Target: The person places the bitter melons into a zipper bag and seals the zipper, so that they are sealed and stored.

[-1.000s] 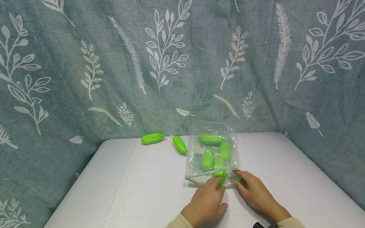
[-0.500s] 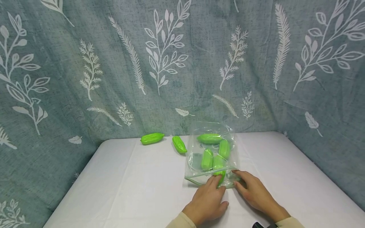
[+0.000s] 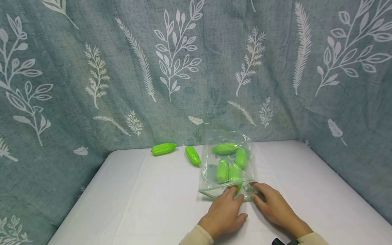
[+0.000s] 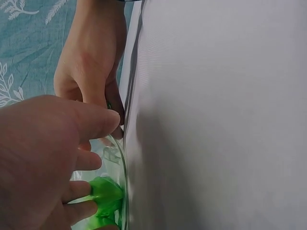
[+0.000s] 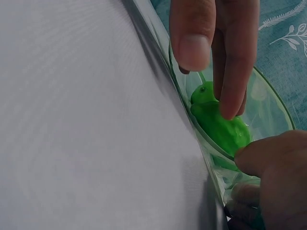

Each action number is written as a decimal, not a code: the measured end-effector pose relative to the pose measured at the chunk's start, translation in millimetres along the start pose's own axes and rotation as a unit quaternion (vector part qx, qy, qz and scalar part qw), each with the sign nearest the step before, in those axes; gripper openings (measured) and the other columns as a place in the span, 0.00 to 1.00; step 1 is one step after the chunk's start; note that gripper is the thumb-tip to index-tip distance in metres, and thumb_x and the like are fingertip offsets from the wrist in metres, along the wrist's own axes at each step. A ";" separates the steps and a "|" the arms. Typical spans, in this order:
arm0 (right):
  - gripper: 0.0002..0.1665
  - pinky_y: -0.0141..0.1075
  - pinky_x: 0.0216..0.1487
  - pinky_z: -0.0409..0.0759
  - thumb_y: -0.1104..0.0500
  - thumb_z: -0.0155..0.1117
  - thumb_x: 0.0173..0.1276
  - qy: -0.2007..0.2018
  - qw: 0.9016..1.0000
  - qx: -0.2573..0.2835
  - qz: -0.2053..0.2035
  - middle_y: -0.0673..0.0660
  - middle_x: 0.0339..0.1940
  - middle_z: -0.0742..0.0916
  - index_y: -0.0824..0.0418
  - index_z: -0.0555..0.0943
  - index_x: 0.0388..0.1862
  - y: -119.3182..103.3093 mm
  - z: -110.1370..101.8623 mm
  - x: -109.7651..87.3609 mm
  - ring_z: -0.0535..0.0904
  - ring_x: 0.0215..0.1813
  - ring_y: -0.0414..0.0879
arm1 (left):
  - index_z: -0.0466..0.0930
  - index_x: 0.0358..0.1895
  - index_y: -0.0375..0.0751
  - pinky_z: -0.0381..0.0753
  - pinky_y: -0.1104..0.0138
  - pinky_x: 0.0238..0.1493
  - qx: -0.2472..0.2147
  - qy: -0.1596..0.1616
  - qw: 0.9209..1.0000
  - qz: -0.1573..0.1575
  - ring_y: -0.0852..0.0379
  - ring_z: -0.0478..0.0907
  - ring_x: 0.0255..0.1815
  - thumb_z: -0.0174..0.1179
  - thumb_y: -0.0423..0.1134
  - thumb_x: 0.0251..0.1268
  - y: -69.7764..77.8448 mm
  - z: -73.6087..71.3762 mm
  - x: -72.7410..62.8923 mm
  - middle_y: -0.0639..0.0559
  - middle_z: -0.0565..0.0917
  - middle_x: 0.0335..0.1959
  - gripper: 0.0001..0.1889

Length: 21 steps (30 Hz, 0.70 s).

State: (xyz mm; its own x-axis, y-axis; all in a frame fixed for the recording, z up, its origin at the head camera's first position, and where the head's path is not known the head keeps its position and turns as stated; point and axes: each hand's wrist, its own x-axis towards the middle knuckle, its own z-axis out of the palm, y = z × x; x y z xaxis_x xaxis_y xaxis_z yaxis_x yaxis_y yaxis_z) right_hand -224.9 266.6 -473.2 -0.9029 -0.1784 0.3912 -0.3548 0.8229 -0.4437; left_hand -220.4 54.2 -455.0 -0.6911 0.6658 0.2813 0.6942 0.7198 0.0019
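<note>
A clear bag point(image 3: 209, 173) is laid at the table's point(image 3: 159, 204) far edge, mouth facing near. By the left hand point(image 3: 223, 211), fingers extended, a green gourd point(image 5: 220, 122) is touched inside the mouth; the bag's right rim is pinched by the right hand's point(image 3: 273, 205) grip. Three gourds point(image 3: 225, 148) are enclosed beyond. Leftward, two loose gourds point(image 3: 163, 149) are seated along the far edge.

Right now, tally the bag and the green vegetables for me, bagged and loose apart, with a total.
Clear plastic bag: 1
Green vegetables in the bag, one at its mouth: 4
Loose green vegetables: 2
Total: 7
</note>
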 end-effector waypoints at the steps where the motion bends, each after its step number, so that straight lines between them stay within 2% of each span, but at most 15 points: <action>1: 0.25 0.57 0.62 0.73 0.59 0.68 0.69 0.001 1.000 0.000 0.000 0.60 0.60 0.83 0.64 0.78 0.64 0.0 0.0 -0.1 0.77 0.63 0.59 | 0.78 0.66 0.47 0.75 0.66 0.61 -0.001 0.001 1.000 0.000 0.54 0.69 0.69 0.59 0.59 0.68 -0.2 0.3 0.5 0.47 0.69 0.71 0.29; 15: 0.25 0.57 0.63 0.73 0.59 0.67 0.69 0.003 1.000 0.000 -0.004 0.60 0.60 0.83 0.63 0.78 0.64 1.0 1.7 -1.7 0.77 0.64 0.59 | 0.77 0.66 0.46 0.77 0.62 0.59 -0.015 -0.007 1.000 -0.025 0.52 0.71 0.67 0.60 0.56 0.67 1.1 0.7 5.5 0.47 0.72 0.68 0.28; 21: 0.25 0.57 0.61 0.74 0.60 0.69 0.68 0.021 1.000 -0.005 -0.018 0.60 0.59 0.84 0.63 0.78 0.63 -1.5 -0.7 -2.0 0.78 0.62 0.60 | 0.78 0.65 0.48 0.77 0.64 0.58 -0.013 0.000 1.000 -0.021 0.53 0.70 0.67 0.60 0.57 0.67 1.2 0.1 2.5 0.47 0.72 0.68 0.27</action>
State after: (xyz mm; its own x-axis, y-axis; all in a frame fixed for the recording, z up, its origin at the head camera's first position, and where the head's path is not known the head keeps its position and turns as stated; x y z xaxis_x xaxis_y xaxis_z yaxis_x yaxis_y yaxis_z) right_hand -222.4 266.1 -472.7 -0.8784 -0.1855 0.4405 -0.3846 0.8216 -0.4209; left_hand -221.3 56.7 -454.4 -0.7194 0.6355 0.2803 0.6699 0.7414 0.0387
